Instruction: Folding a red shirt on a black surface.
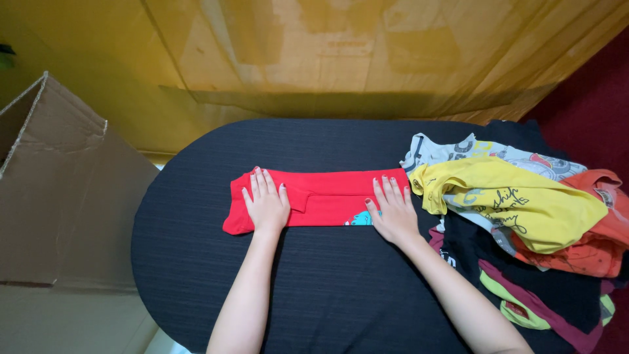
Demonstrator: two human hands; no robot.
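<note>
Both forearms reach up from the bottom edge toward the middle of a dark oval surface (196, 262). My left hand (266, 204) lies flat, fingers spread, on the left end of a red shirt (327, 196). My right hand (392, 213) lies flat on its right end, next to a small teal print near the lower edge. Neither grip is closed on anything; both palms just press the cloth down.

That shirt sits near the centre of the surface, already folded into a long, narrow band running left to right. I judge the lengthwise fold done, with the band not yet folded end to end.

To the right, just beside my right hand, sits a loose pile of clothes (524, 236): a yellow shirt (517, 203) on top, a pale printed one behind it, an orange one at the far right, dark and maroon pieces beneath. All of these look unfolded, so most of the work seems left.

On the far left stands an open cardboard box (59, 190). I see no finished stack anywhere.
</note>
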